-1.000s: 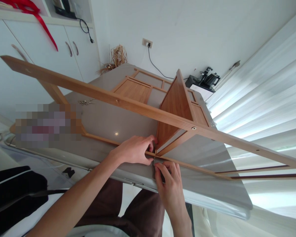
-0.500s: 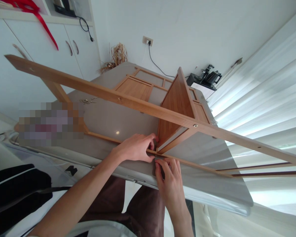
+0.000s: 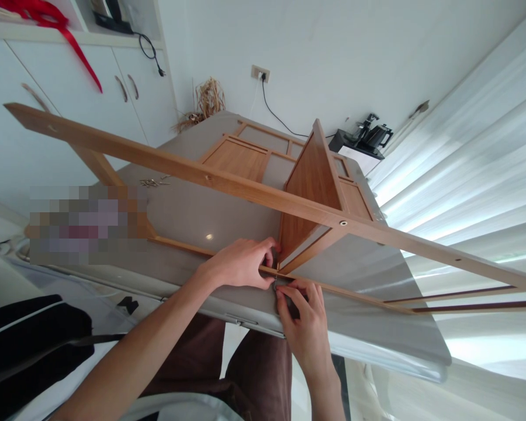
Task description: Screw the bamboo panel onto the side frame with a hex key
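A wooden frame [image 3: 166, 159] stands on the table in front of me, with a wooden panel [image 3: 311, 181] upright across it. My left hand [image 3: 243, 263] is closed around the frame's near lower rail [image 3: 346, 293], right where the panel's bottom corner meets it. On the near side of that joint, my right hand [image 3: 304, 304] pinches a thin metal piece [image 3: 276, 283] between thumb and fingers. It points at the rail; whether it is a bolt or a hex key I cannot tell. Fingertips of both hands are close together.
Several small metal fasteners [image 3: 154, 182] lie on the grey table [image 3: 201, 210] at the left. Farther back is another panelled wooden piece [image 3: 241, 156]. A blurred patch [image 3: 87, 225] covers the table's left end. White curtains [image 3: 477, 193] hang on the right; a kettle [image 3: 377, 136] stands behind.
My right hand's fingers have shifted slightly down from the rail, showing a bit more of the metal piece. My left hand keeps its place, and the view has moved slightly.
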`<state>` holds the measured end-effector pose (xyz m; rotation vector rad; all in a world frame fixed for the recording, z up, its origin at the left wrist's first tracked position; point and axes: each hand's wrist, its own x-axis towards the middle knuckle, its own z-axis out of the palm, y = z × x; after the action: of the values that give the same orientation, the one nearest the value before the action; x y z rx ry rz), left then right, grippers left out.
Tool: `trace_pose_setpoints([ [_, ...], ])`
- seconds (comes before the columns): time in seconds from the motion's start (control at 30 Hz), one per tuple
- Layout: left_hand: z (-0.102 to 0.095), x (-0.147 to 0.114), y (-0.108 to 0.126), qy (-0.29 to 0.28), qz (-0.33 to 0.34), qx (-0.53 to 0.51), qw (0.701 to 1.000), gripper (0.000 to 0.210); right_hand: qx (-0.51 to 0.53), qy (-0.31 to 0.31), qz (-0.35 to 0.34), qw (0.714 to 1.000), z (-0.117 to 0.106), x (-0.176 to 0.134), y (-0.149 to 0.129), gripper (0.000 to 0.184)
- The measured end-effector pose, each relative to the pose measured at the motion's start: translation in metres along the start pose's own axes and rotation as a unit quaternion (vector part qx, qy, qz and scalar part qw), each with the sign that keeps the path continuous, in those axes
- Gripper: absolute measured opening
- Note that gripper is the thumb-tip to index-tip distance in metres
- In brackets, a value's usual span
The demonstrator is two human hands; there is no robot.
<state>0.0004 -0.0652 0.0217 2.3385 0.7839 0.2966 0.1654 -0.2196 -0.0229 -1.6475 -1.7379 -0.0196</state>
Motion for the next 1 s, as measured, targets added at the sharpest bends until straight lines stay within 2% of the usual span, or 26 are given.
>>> trace_pose_setpoints([
  [0.53, -0.0011, -0.0009, 0.0011, 0.001, 0.001, -0.002, 1.0, 0.044, 0.048, -0.04, -0.01, 0.998, -0.0064, -0.0003, -0.0003, 0.016],
  [1.0, -0.0033, -0.001, 0.0037, -0.003, -0.006, -0.003, 1.0, 0.043, 0.002, -0.015, 0.0, 1.0, 0.0001, 0.0002, -0.003, 0.016],
])
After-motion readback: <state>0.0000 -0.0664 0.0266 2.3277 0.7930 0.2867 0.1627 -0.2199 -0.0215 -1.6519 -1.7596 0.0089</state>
